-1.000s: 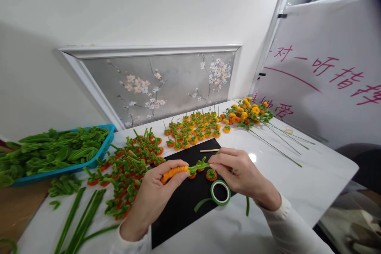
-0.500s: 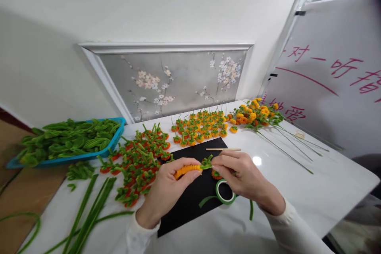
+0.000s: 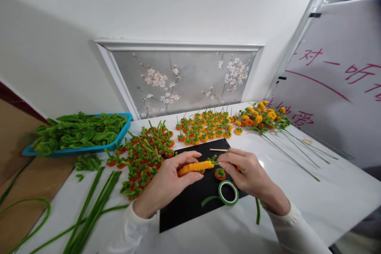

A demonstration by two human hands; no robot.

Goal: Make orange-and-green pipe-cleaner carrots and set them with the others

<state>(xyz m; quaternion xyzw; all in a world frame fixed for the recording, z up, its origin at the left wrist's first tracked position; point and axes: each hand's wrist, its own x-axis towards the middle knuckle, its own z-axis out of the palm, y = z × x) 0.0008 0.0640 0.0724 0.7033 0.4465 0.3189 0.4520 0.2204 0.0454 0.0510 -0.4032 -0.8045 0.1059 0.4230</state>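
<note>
My left hand [image 3: 166,180] cradles a yellow-orange, ribbed, coiled chenille piece [image 3: 195,168] between thumb and fingers, seen edge-on. Green chenille [image 3: 213,160] sticks out of its right end. There my right hand [image 3: 250,170] pinches the tip with thumb and forefinger; the exact hold is partly hidden by the fingers. Beneath both hands lies a black mat [image 3: 181,210]. A small orange chenille pumpkin [image 3: 220,174] with a green top sits on it by my right fingers. Close below is a roll of green tape [image 3: 229,204], its loose end trailing left.
Rows of orange pumpkins with green tops [image 3: 143,154] stand left, yellow-orange ones [image 3: 205,127] behind. A blue tray [image 3: 125,127] holds green leaves. Green chenille strips [image 3: 92,210] lie front left. Stemmed yellow flowers [image 3: 262,117] lie back right. A wooden stick [image 3: 218,150] rests behind my right hand.
My left forefinger and thumb have loosened and spread around the yellow piece, uncovering more of it. My right hand stays at its green end. The whole view has shifted slightly.
</note>
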